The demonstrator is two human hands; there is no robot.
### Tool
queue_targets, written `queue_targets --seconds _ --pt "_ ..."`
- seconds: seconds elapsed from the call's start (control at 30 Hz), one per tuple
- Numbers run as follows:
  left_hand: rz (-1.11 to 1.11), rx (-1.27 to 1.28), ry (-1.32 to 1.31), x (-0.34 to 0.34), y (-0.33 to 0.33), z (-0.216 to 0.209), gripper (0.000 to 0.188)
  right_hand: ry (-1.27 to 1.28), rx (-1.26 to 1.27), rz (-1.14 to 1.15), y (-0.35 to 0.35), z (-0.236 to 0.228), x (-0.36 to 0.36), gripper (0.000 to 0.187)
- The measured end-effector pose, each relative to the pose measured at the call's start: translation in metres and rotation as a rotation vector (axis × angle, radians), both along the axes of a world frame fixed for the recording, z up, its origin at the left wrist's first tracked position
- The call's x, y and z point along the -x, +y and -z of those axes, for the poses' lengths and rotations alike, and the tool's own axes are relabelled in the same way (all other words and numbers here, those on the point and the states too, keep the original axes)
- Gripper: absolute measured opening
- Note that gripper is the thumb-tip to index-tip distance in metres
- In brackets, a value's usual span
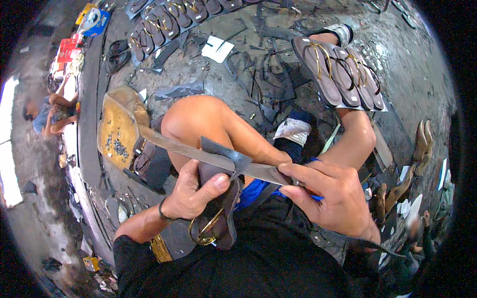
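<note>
My left hand (191, 191) is closed round a dark sandal (227, 218), with the thumb pressed on its sole. A gold strap hangs from the sandal's near end. In my right hand (330, 193), fingers and thumb pinch one end of a long, thin knife (257, 171). The blade lies across the far end of the sandal, and its other end reaches up to the left over my knee. At the blade, a flap of grey sheet (223, 152) sticks out from the sole. My right fingers hide the knife's held end.
Several strapped sandals (343, 79) lie on a sheet over my right leg. More sandals (174, 22) line the far floor. A yellow cut-open container (117, 124) stands left of my knee. Dark scraps (273, 74) litter the ground. Another person (52, 111) sits at far left.
</note>
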State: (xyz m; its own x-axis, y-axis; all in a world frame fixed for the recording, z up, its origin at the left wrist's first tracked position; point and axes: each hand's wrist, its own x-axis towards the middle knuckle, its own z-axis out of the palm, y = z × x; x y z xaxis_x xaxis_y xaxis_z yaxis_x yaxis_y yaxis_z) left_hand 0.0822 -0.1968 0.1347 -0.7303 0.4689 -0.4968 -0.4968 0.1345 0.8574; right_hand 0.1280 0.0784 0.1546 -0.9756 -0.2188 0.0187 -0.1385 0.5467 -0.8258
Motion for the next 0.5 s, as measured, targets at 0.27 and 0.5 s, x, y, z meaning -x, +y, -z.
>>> queue_targets --seconds 0.27,0.5 --pt "0.268 0.223 0.096 0.029 0.022 -0.047 0.046 -0.217 0.097 -0.257 -0.002 -0.023 0.057 0.038" --pt "0.332 0.025 0.452 0.021 -0.001 -0.054 0.048 -0.196 0.770 0.079 -0.026 0.036 0.024 0.047"
